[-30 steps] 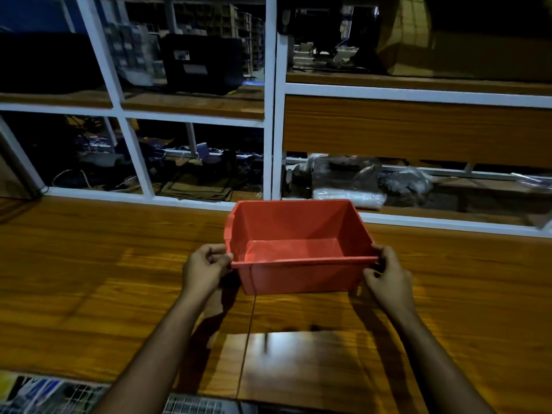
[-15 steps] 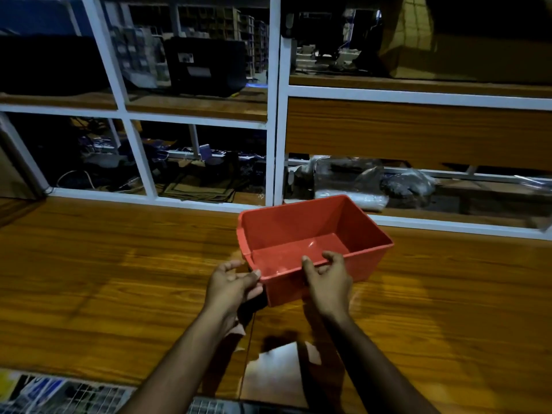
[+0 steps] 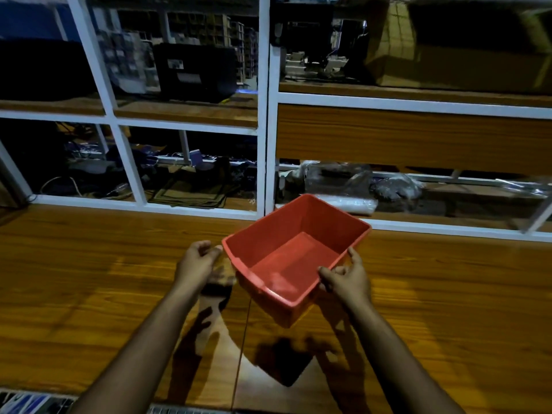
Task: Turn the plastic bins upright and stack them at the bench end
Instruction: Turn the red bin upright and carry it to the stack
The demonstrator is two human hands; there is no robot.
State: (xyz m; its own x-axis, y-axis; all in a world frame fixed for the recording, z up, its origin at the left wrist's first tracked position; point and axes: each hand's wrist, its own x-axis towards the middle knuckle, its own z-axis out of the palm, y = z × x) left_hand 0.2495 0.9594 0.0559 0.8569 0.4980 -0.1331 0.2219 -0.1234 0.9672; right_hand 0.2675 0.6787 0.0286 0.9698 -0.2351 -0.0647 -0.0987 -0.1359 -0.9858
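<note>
Your right hand (image 3: pixel 346 280) pinches the near right rim of the red rectangular plastic bin (image 3: pixel 294 258), thumb on the inside edge, fingers curled outside. Your left hand (image 3: pixel 195 262) sits just beside the bin's left corner, fingers loosely curled and holding nothing; whether a fingertip touches the rim you cannot tell from here. The bin is mouth-up, tilted, and held clear above the brown wood-grain worktop (image 3: pixel 89 279), its shadow lying below it. Risk: one-handed pinch on a corner, so the bin may swing or slip and drop onto the worktop; get the left hand on the rim before carrying. Dim light and glare patches could hide the bench end. Count: one bin in view, two hands, no stack visible yet. Behind stands the white-framed shelving (image 3: pixel 264 115) holding dark clutter.
</note>
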